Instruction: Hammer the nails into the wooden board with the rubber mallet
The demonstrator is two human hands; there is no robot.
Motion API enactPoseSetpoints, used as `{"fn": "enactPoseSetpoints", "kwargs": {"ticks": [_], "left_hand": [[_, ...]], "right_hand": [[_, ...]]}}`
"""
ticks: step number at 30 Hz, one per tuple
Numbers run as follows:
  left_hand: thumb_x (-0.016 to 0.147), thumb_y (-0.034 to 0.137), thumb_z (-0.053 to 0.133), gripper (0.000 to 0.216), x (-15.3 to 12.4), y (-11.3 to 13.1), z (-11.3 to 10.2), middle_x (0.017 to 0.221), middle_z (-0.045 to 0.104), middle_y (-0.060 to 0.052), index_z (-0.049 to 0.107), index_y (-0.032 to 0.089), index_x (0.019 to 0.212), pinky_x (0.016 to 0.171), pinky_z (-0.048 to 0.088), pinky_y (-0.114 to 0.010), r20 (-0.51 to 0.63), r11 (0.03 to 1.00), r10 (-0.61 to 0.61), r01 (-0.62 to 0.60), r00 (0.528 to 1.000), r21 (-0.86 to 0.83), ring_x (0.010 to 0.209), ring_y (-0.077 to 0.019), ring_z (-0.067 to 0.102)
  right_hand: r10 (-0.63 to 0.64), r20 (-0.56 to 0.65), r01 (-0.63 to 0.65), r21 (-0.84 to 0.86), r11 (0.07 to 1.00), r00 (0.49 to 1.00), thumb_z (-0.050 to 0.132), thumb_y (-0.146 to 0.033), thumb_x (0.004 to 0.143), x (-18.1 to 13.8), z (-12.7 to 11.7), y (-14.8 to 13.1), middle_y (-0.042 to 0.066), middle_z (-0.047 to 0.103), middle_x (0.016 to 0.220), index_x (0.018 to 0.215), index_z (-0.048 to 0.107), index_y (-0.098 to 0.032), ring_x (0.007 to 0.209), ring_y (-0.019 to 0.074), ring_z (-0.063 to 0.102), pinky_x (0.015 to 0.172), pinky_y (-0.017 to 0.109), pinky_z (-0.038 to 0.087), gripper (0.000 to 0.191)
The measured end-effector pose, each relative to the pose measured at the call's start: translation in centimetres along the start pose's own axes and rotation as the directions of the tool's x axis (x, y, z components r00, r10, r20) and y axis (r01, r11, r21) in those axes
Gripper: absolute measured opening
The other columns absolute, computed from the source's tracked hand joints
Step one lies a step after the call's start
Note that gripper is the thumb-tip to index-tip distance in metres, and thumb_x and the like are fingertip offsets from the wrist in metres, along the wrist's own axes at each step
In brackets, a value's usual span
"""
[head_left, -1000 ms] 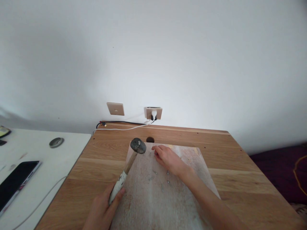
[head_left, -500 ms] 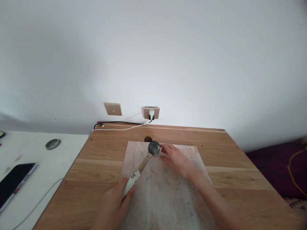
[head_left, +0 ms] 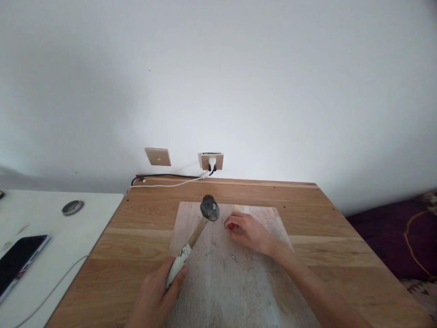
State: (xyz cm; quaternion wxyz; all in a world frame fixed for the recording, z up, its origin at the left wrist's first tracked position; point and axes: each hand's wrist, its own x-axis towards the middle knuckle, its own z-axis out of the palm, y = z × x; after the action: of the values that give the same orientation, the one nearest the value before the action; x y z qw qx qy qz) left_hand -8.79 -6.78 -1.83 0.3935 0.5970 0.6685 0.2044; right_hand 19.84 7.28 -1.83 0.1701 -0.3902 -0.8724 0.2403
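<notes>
My left hand (head_left: 158,288) is closed round the white, worn grip of a mallet (head_left: 194,236). Its dark round head is raised over the far left part of a pale, scuffed board (head_left: 218,296). To the right of that head, my right hand (head_left: 246,230) is low over the board with its fingers curled and the tips drawn together. Whatever may be between them cannot be made out. Several small metal pieces, perhaps screws or nails, lie loose on the board, among them one silvery piece (head_left: 234,258) just below my right hand.
The board lies on a wooden table (head_left: 129,248) against a white wall. At the back are a socket (head_left: 212,161) with a plug and cables. A white table (head_left: 99,218) on the left bears a phone (head_left: 22,255) and a round grey lid (head_left: 73,207). Purple cloth (head_left: 378,237) is at right.
The mallet head has moved left, away from my right hand. My right hand's fingers have curled in and come a little nearer; a metal piece beneath it no longer shows. The view shifted slightly.
</notes>
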Motion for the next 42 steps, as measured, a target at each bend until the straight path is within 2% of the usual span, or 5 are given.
{"fn": "enactPoseSetpoints", "kwargs": {"ticks": [4,9,29,36,42], "left_hand": [[0.098,0.055,0.04,0.041,-0.3,-0.4,-0.2,0.082,0.076,-0.003,0.067,0.024,0.095,0.07,0.051,-0.027,-0.01,1.0,0.002,-0.003,1.0,-0.01,0.079,-0.0239,0.073],[0.099,0.055,0.04,0.042,-0.4,-0.7,-0.4,0.088,0.077,-0.004,0.068,0.024,0.098,0.075,0.052,-0.027,0.013,1.0,0.001,-0.001,1.0,-0.024,0.087,-0.0253,0.074],[0.099,0.052,0.041,0.04,-0.3,-0.9,-0.3,0.086,0.077,-0.003,0.069,0.023,0.101,0.074,0.052,-0.027,0.022,0.999,-0.021,0.022,1.0,-0.034,0.083,-0.0246,0.074],[0.1,0.05,0.039,0.037,-0.4,-0.2,0.0,0.087,0.076,-0.003,0.066,0.024,0.101,0.074,0.05,-0.027,0.026,0.999,-0.024,0.025,0.999,-0.024,0.085,-0.0242,0.073],[0.101,0.048,0.036,0.035,0.1,1.1,0.8,0.089,0.076,-0.006,0.062,0.024,0.102,0.075,0.048,-0.028,0.074,0.998,0.015,-0.019,0.997,0.056,0.086,-0.0251,0.074]], "right_hand": [[0.111,-0.183,-0.091,0.116,0.989,0.977,0.056,-0.009,0.087,1.1,1.2,1.6,0.003,0.07,0.085,0.095,0.069,-0.019,0.074,0.0156,0.065,0.068,0.025,0.053,0.018],[0.145,-0.257,-0.094,0.199,0.976,0.956,0.06,-0.018,0.088,1.2,2.5,1.9,0.002,0.071,0.081,0.092,0.071,-0.022,0.071,0.0159,0.066,0.067,0.027,0.053,0.012],[0.102,-0.26,-0.053,0.191,0.98,0.96,0.055,-0.017,0.092,1.0,3.2,1.3,0.006,0.071,0.094,0.096,0.071,-0.021,0.082,0.0178,0.067,0.076,0.03,0.055,0.017],[0.168,-0.258,-0.119,0.197,0.973,0.951,0.061,-0.015,0.089,1.1,3.6,1.4,0.002,0.069,0.09,0.119,0.063,-0.021,0.079,0.0172,0.065,0.079,0.031,0.054,0.031],[0.208,-0.246,-0.163,0.193,0.968,0.947,0.064,-0.02,0.089,0.6,3.1,1.0,0.003,0.07,0.095,0.122,0.061,-0.022,0.082,0.0189,0.066,0.077,0.032,0.054,0.034]]}}
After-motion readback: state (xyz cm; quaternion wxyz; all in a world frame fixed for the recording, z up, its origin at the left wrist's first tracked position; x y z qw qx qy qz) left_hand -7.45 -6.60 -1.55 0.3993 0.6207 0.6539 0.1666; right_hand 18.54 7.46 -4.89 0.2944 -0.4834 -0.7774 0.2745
